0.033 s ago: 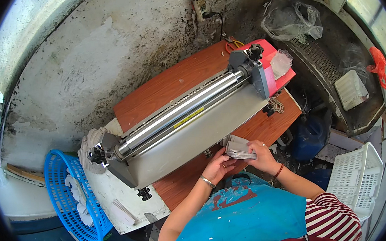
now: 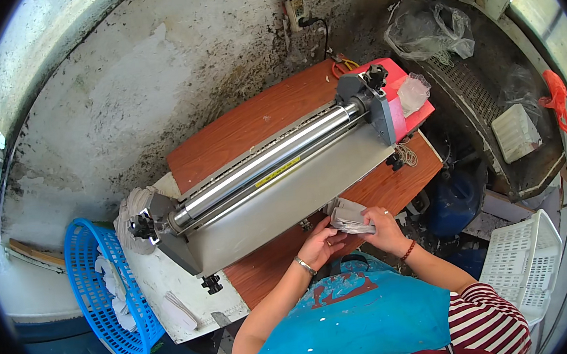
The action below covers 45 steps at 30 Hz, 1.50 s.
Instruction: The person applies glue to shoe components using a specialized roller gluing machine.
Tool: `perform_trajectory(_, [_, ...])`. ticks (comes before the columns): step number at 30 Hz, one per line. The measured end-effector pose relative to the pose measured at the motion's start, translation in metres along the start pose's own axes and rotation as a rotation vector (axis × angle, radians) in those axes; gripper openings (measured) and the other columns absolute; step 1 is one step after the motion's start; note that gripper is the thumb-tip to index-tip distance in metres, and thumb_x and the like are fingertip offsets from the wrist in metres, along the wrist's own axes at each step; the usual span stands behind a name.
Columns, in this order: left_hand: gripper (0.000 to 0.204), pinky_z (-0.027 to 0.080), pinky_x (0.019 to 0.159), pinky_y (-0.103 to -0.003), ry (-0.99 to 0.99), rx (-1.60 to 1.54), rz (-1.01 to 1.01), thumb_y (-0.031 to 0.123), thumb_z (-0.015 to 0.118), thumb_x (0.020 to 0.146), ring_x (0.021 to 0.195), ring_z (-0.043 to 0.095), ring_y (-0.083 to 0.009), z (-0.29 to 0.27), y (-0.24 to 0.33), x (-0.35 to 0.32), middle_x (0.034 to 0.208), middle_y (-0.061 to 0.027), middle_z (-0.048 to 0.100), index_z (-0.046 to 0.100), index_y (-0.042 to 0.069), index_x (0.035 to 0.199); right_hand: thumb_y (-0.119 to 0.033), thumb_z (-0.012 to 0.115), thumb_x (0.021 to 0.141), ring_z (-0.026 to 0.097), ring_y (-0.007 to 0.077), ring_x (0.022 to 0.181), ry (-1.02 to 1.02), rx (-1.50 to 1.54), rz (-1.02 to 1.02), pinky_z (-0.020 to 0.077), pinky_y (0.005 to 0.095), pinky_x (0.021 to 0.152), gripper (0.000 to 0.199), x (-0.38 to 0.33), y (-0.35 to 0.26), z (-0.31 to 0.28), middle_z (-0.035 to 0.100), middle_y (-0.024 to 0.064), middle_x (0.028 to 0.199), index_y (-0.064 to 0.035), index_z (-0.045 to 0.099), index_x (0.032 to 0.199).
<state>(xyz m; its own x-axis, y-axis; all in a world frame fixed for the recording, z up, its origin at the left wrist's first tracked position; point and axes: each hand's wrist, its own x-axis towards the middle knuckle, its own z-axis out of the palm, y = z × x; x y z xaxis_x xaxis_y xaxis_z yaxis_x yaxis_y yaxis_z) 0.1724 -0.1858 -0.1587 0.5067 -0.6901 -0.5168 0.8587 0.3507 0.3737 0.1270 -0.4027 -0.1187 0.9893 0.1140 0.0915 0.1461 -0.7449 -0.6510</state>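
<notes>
A small stack of thin, pale grey-white pieces is held between my two hands, just over the near edge of the red-brown board. My left hand grips its left side with the fingers curled. My right hand pinches its right end, thumb on top. What the pieces are made of, I cannot tell. Just beyond my hands stands a roller machine with a shiny metal roller and a sloping metal plate. Nothing lies on the plate.
A blue basket with white pieces stands at left. Near it, flat pale strips lie on the white board. At right are a white basket, a blue jug and a dark metal trough with plastic bags.
</notes>
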Motion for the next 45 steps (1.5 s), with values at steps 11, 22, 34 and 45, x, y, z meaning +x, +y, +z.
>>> perform_trajectory(11, [0.053, 0.044, 0.085, -0.025, 0.077, 0.438, 0.251, 0.013, 0.069, 0.075, 0.100, 0.054, -0.0124, 0.005, -0.009, 0.013, 0.111, -0.0030, 0.056, 0.047, 0.006, 0.122, -0.011, 0.077, 0.065, 0.058, 0.0361, 0.090, -0.056, 0.007, -0.049, 0.0462, 0.0432, 0.077, 0.040, 0.007, -0.009, -0.010, 0.061, 0.0146, 0.098, -0.0071, 0.046, 0.090])
perform_trajectory(22, [0.026, 0.058, 0.071, -0.030, 0.109, 0.276, 0.387, -0.001, 0.056, 0.084, 0.089, 0.063, -0.0190, 0.050, 0.047, -0.092, 0.103, -0.0089, 0.059, 0.049, 0.003, 0.109, -0.013, 0.074, 0.077, 0.059, 0.0181, 0.100, -0.220, 0.577, 0.001, 0.0475, 0.0298, 0.085, 0.048, 0.042, -0.083, -0.049, 0.061, 0.0119, 0.106, -0.0010, 0.054, 0.119])
perform_trajectory(34, [0.050, 0.048, 0.057, -0.018, 0.713, 0.870, 0.863, -0.006, 0.059, 0.079, 0.070, 0.058, -0.0057, 0.004, 0.089, -0.170, 0.116, -0.0091, 0.055, 0.046, 0.000, 0.126, -0.019, 0.069, 0.078, 0.059, 0.0292, 0.082, 0.031, 0.008, -0.492, 0.0476, 0.0396, 0.070, 0.035, 0.121, -0.157, 0.020, 0.061, 0.0104, 0.093, -0.0085, 0.058, 0.110])
perform_trajectory(45, [0.034, 0.046, 0.056, -0.023, 0.836, 1.234, 1.047, -0.002, 0.062, 0.073, 0.072, 0.060, -0.0145, 0.035, 0.117, -0.167, 0.112, -0.0110, 0.056, 0.062, 0.003, 0.107, -0.004, 0.066, 0.079, 0.058, 0.0219, 0.075, 0.203, 0.160, -0.543, 0.0455, 0.0337, 0.065, 0.010, 0.119, -0.152, 0.002, 0.061, 0.0055, 0.087, -0.0056, 0.064, 0.089])
